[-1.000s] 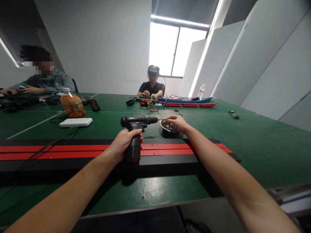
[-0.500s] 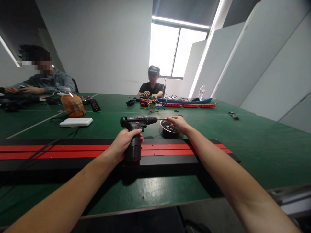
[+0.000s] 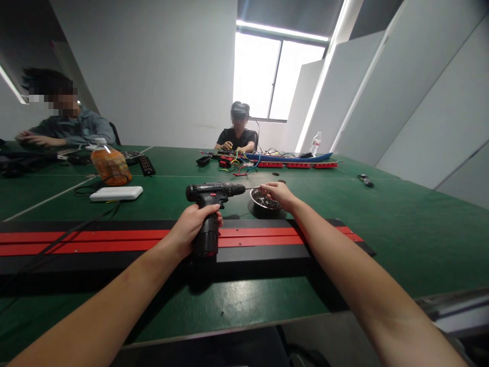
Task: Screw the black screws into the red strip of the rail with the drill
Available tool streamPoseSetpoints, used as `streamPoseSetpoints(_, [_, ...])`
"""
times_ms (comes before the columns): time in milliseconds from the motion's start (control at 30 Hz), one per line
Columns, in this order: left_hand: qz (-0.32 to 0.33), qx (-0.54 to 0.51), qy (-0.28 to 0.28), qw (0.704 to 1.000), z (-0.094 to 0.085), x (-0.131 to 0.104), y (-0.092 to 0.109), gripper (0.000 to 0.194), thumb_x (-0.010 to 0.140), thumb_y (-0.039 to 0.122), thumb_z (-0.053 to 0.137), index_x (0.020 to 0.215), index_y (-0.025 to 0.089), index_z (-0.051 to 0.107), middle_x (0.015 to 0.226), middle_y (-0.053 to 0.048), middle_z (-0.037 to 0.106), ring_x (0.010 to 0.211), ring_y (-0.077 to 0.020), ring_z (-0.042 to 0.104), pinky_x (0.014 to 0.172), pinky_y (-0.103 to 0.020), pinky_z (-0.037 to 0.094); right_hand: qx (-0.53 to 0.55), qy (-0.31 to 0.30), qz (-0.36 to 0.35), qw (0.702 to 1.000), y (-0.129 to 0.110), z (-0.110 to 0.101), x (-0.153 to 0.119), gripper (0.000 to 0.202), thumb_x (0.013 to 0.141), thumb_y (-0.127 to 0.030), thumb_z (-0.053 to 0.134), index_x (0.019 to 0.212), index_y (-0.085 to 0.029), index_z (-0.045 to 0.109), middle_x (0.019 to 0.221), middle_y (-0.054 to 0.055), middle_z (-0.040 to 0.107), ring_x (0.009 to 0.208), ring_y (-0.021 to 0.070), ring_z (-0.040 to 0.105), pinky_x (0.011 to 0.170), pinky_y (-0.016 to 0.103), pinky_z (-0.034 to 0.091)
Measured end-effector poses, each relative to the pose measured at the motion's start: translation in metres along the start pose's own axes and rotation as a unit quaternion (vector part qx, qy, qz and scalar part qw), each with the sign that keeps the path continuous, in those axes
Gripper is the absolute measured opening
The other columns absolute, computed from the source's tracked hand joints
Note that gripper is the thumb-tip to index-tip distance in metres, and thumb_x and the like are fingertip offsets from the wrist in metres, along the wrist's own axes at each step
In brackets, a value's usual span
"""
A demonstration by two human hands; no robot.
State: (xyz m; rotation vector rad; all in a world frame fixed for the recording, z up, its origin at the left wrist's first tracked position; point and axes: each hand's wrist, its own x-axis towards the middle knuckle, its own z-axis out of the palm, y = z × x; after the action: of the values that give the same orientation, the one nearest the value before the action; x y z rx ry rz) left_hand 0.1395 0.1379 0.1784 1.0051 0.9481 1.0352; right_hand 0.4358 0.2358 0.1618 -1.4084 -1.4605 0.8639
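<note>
My left hand [image 3: 196, 224] is wrapped round the grip of a black cordless drill [image 3: 208, 193], held level with its bit pointing right. At the tip of the thin bit [image 3: 252, 188], the fingers of my right hand [image 3: 277, 191] are pinched together; whatever they hold there is too small to make out. Just below that hand stands a metal bowl [image 3: 263, 210] with small dark and shiny pieces in it. Under the drill lies a long black panel [image 3: 126, 261] with two red strips [image 3: 263, 239] along it and small screws in them.
A black cable [image 3: 64, 237] crosses the panel's left part. Behind it are a white power strip [image 3: 116, 193] and an orange bottle [image 3: 111, 167]. Tangled wires [image 3: 240, 162] and a blue strip [image 3: 294, 159] lie at the far side. Two people sit across and left.
The view has shifted slightly. My hands and the drill keep nearly the same position, the bit still meeting my right fingertips. The person at left has moved their hands.
</note>
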Motion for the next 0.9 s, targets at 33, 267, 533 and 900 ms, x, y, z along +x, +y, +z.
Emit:
streamPoseSetpoints(33, [0.002,0.002,0.003,1.0,-0.0001,0.0,-0.0002,0.024,0.075,0.03,0.075,0.083,0.011,0.065,0.074,-0.008,0.067,0.062,-0.0164,0.065,0.054,-0.026,0.053,-0.003,-0.001,-0.002,1.0,0.0,-0.0001,0.0003,0.025,0.087,-0.036,0.062,0.09,-0.013,0.072,0.08,0.007,0.068,0.064,0.0115,0.055,0.054,0.02,0.039])
streamPoseSetpoints(267, [0.006,0.004,0.004,1.0,0.0001,0.0002,-0.0002,0.024,0.075,0.031,0.075,0.083,0.011,0.064,0.075,-0.008,0.066,0.063,-0.016,0.065,0.055,-0.026,0.053,0.011,-0.005,-0.005,1.0,0.0047,-0.0006,0.0042,0.022,0.086,-0.033,0.064,0.09,-0.014,0.073,0.079,0.006,0.068,0.063,0.0107,0.053,0.054,0.02,0.038])
streamPoseSetpoints(533, [0.005,0.005,0.01,1.0,0.0014,0.0001,0.0009,0.024,0.076,0.029,0.074,0.085,0.01,0.063,0.075,-0.008,0.066,0.064,-0.0164,0.065,0.057,-0.026,0.053,0.027,0.001,-0.002,1.0,0.0052,0.0002,0.0037,0.019,0.083,-0.031,0.068,0.088,-0.013,0.073,0.078,0.006,0.067,0.065,0.0108,0.055,0.054,0.02,0.038])
streamPoseSetpoints(900, [-0.008,0.006,0.018,1.0,0.0023,-0.0009,0.0017,0.024,0.077,0.028,0.073,0.088,0.011,0.061,0.074,-0.009,0.066,0.06,-0.0163,0.064,0.053,-0.026,0.052,0.027,-0.004,-0.01,1.0,0.0047,-0.0014,0.0018,0.027,0.083,-0.037,0.068,0.091,-0.011,0.073,0.074,0.006,0.066,0.054,0.0087,0.045,0.049,0.023,0.033])
